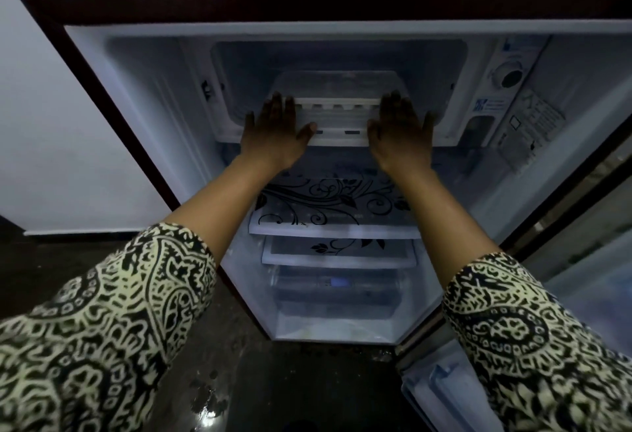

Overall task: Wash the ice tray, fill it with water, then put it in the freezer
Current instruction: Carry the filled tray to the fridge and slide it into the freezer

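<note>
We are standing on a dark, wet-looking floor (273, 380), beside a pale wall, before an open refrigerator (212, 7) with a maroon casing. Its freezer compartment (342, 59) at the top is standing open, and below it a shelf (328, 206) with a flower print is showing. The ice tray (338, 113) is lying at the mouth of the freezer, partly inside. Our left hand (273, 127) and right hand (400, 127) are resting on its two ends, the fingers (278, 103) straight and a little spread, the thumbs near the front edge. We are judging that the last step, the putting away, is in hand. Whether water is in the tray, we cannot tell. The next move is calling for a slow, level push inward.
</note>
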### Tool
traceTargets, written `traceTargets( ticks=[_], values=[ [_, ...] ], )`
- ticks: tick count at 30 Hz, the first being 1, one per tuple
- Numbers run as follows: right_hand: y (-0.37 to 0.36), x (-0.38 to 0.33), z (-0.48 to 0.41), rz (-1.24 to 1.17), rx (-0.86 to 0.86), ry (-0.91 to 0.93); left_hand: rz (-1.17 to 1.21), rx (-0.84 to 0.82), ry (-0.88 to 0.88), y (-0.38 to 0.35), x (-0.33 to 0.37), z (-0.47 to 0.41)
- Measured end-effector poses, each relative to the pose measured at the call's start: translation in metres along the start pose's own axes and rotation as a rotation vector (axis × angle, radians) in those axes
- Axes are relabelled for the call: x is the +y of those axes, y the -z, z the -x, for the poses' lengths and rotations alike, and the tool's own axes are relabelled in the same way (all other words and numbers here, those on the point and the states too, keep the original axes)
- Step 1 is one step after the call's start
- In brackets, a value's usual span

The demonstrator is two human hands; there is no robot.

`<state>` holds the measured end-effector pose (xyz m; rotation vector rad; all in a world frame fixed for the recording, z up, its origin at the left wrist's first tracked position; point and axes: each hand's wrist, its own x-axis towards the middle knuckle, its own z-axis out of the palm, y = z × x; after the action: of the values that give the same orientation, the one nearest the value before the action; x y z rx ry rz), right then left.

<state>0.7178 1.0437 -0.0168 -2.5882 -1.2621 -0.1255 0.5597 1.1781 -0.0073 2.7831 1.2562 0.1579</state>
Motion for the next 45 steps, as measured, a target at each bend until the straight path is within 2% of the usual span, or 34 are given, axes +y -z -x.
traceTargets(
  ticks=[5, 8, 13, 19, 22, 25, 27, 30, 32, 38, 42, 45],
  values=[
    [0.023, -0.003, 0.013, 0.025, -0.092, 0.004, -0.022, -0.081, 0.042, 0.019, 0.006, 0.014],
    [0.053, -0.004, 0.057, -0.035, -0.018, 0.02, 0.036, -0.094, 0.047, 0.045, 0.02, 0.051],
    [0.112, 0.011, 0.186, -0.176, 0.139, 0.012, 0.277, -0.043, -0.185, 0.081, 0.077, 0.169],
    [0.176, 0.067, 0.36, -0.084, 0.354, -0.203, 0.48, -0.054, -0.637, 0.096, 0.183, 0.312],
    [0.2, 0.094, 0.42, 0.017, 0.374, -0.386, 0.423, -0.031, -0.804, 0.093, 0.231, 0.359],
    [0.219, 0.121, 0.455, 0.112, 0.322, -0.524, 0.299, -0.054, -0.875, 0.089, 0.276, 0.383],
    [0.229, 0.14, 0.468, 0.171, 0.249, -0.594, 0.227, -0.058, -0.882, 0.088, 0.303, 0.392],
    [0.24, 0.161, 0.474, 0.246, 0.027, -0.738, 0.146, -0.097, -0.842, 0.083, 0.331, 0.398],
    [0.239, 0.169, 0.477, 0.283, -0.056, -0.755, 0.127, -0.114, -0.803, 0.077, 0.339, 0.401],
    [0.237, 0.167, 0.489, 0.381, -0.072, -0.61, 0.144, -0.014, -0.743, 0.066, 0.329, 0.409],
    [0.24, 0.134, 0.497, 0.396, -0.109, -0.464, 0.165, -0.027, -0.697, 0.076, 0.3, 0.411],
    [0.237, 0.093, 0.501, 0.291, -0.139, -0.372, 0.26, -0.102, -0.639, 0.085, 0.263, 0.417]
  ],
)
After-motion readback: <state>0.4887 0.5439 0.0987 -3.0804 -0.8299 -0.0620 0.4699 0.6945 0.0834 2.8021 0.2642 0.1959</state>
